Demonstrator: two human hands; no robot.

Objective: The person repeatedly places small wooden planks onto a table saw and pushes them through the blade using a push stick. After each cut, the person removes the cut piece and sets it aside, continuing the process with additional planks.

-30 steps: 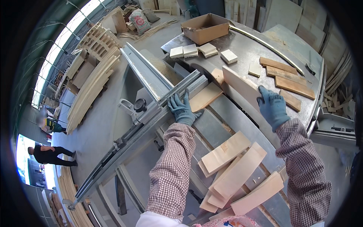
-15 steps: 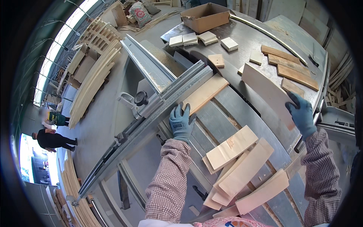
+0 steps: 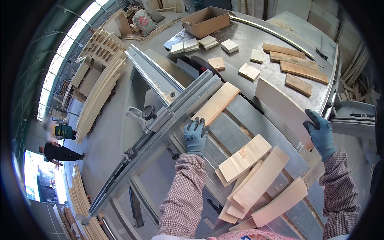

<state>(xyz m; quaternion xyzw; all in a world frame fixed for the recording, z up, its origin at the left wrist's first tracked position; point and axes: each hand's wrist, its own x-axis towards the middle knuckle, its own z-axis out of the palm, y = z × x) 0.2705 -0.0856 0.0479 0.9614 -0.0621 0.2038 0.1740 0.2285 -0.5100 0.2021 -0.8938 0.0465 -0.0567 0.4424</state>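
Observation:
My left hand (image 3: 195, 136), in a blue-grey glove, rests on the near end of a pale wooden plank (image 3: 216, 103) that lies along the metal fence (image 3: 160, 132) of a table saw. My right hand (image 3: 320, 132), gloved the same way, grips the near edge of a long wide board (image 3: 282, 108) lying across the saw table. Between my forearms sits a loose pile of short planks (image 3: 256, 180).
Small wood blocks (image 3: 208, 42) and longer strips (image 3: 298, 66) lie on the far metal table, beside an open cardboard box (image 3: 208, 20). Stacked boards and pallets (image 3: 98, 88) stand at the left. Two people (image 3: 58, 150) stand far off at the left.
My left hand has slid back along the fence to the plank's near end. My right hand has drawn back toward me at the right with the wide board.

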